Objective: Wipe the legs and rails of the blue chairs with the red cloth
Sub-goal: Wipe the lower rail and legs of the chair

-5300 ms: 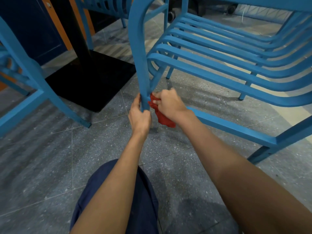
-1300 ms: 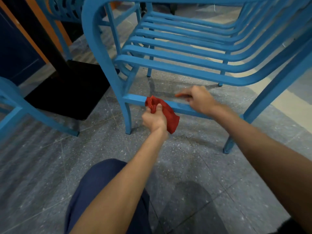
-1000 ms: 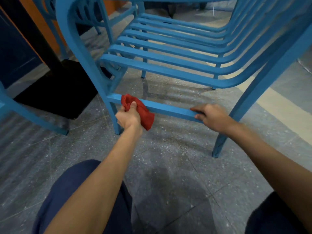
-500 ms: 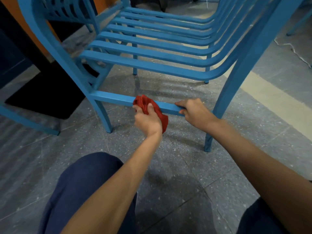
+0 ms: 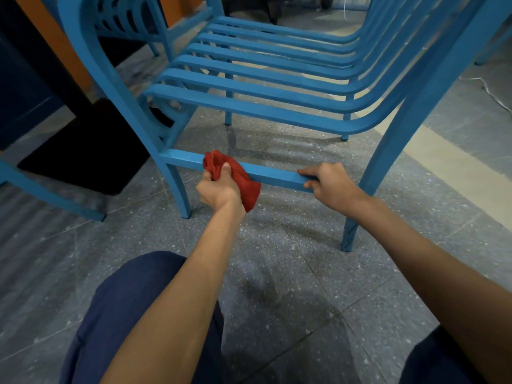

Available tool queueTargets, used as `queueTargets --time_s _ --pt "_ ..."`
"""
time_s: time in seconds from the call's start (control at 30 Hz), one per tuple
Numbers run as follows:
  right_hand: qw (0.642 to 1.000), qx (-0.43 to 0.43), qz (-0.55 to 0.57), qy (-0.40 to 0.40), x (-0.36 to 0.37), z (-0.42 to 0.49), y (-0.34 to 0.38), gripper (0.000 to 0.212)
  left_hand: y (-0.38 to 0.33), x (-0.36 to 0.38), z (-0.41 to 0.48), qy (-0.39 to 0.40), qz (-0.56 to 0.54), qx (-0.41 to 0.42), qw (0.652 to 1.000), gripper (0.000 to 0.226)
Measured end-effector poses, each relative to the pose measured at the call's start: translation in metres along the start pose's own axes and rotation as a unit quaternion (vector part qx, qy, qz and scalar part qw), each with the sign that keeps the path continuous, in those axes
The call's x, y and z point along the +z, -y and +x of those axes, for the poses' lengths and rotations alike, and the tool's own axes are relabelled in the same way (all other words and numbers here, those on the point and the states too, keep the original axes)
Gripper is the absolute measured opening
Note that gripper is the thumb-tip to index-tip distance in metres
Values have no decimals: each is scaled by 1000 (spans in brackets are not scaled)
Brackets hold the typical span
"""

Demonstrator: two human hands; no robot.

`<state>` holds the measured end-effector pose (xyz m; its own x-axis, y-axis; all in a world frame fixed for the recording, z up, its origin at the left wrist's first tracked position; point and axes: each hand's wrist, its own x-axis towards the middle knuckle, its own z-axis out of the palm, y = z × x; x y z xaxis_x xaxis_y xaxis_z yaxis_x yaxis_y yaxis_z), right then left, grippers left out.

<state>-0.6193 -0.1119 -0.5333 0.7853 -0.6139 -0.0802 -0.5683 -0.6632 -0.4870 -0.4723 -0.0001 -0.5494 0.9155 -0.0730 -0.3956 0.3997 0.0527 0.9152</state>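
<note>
The crumpled red cloth point(image 5: 240, 180) is held bunched in the left grip point(image 5: 219, 189) and pressed on the low blue metal chair rail point(image 5: 277, 176), whose long axis runs left to right. The bare stretch lies rightward of the cloth, where the rail is clasped by the right grip point(image 5: 329, 184), arm outstretched.

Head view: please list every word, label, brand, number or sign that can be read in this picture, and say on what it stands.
None: no word, label, brand, number or sign can be read.
The blue chair, its lower rail, the red cloth in the left hand and the floor bear no text.
</note>
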Motion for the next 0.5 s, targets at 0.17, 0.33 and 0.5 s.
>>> queueTargets --time_s 0.17,0.33,0.5 --pt "1000 10 25 16 -7 -7 6 45 8 6 -8 0 84 29 996 40" --pt "996 -70 60 -5 8 -25 38 58 17 9 -40 97 112 55 987 11" --pt "994 -57 89 41 20 -28 54 86 14 0 -45 199 40 -39 978 7"
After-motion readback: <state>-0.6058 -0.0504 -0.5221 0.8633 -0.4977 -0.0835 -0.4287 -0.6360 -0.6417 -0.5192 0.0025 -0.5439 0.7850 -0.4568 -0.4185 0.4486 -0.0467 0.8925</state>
